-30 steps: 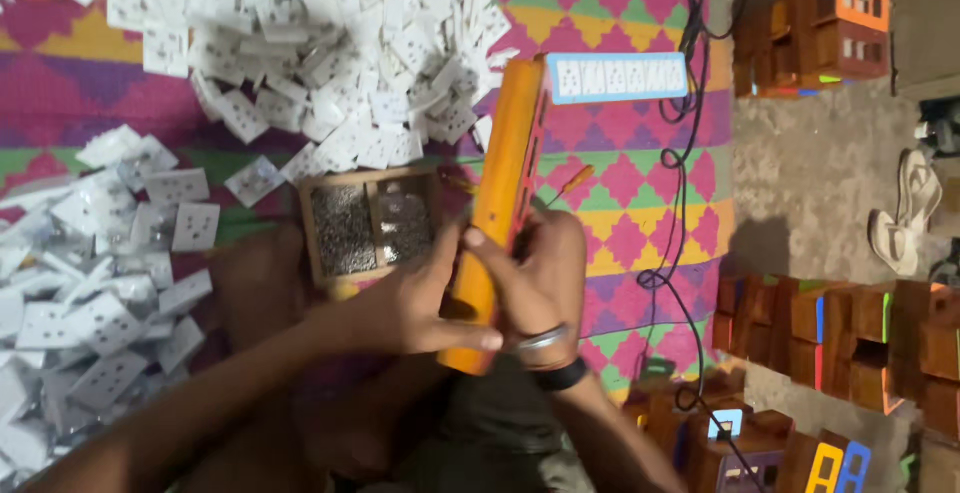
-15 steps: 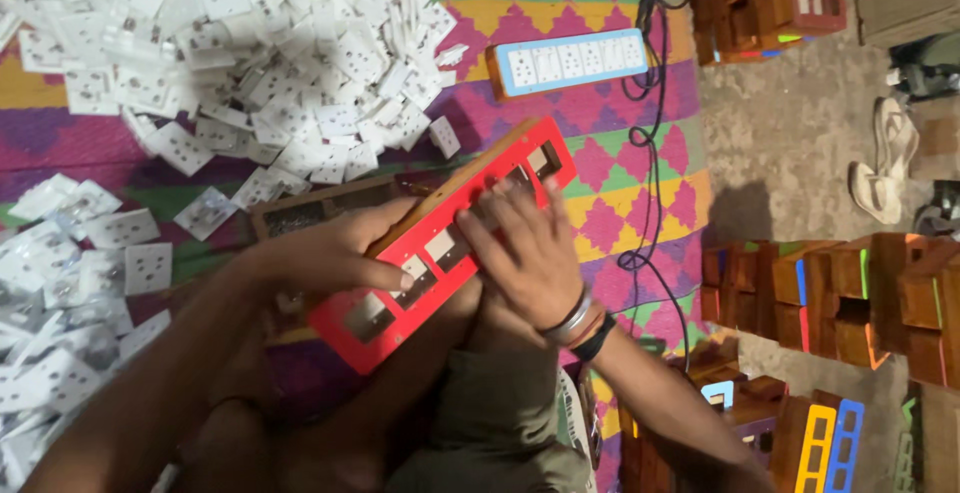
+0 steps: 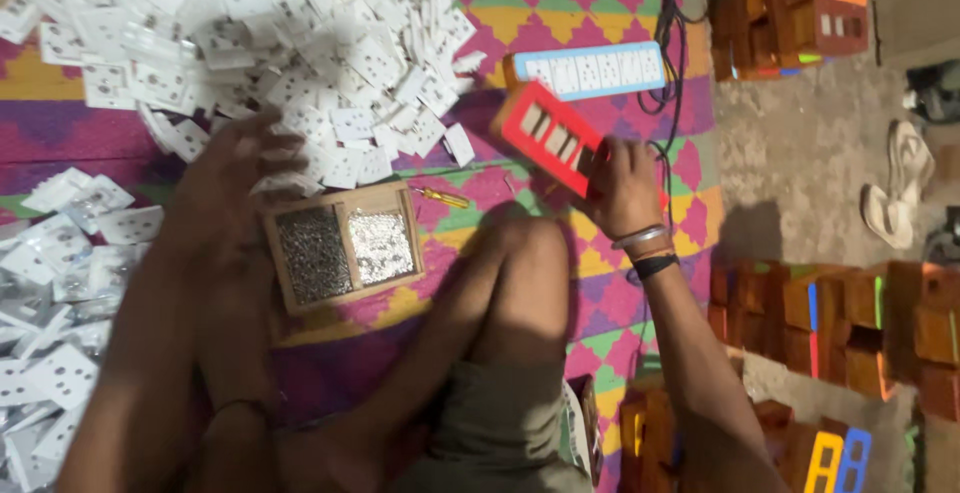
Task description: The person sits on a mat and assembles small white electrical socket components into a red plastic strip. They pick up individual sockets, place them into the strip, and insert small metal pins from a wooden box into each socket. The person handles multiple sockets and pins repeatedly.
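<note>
My right hand (image 3: 622, 185) grips one end of a long red extension box (image 3: 548, 135) with rectangular cut-outs, held out to the right over the patterned mat, close to a blue-faced box (image 3: 590, 68) with white sockets. My left hand (image 3: 232, 175) is spread open, reaching into the big heap of white socket plates (image 3: 260, 43); it holds nothing. Between my hands sits a wooden tray (image 3: 345, 293) with two compartments of small screws. A yellow-handled screwdriver (image 3: 443, 196) lies just beyond the tray.
A second pile of white plates (image 3: 60, 283) lies at the left. Orange wooden boxes (image 3: 790, 13) stand at the top right and more boxes (image 3: 850, 323) along the right edge. Black cable (image 3: 668, 43) runs down the mat; sandals (image 3: 900, 183) rest on the bare floor.
The red box has moved from in front of me out to the right, in the right hand alone. The left hand let go of it and reached up-left into the white plates.
</note>
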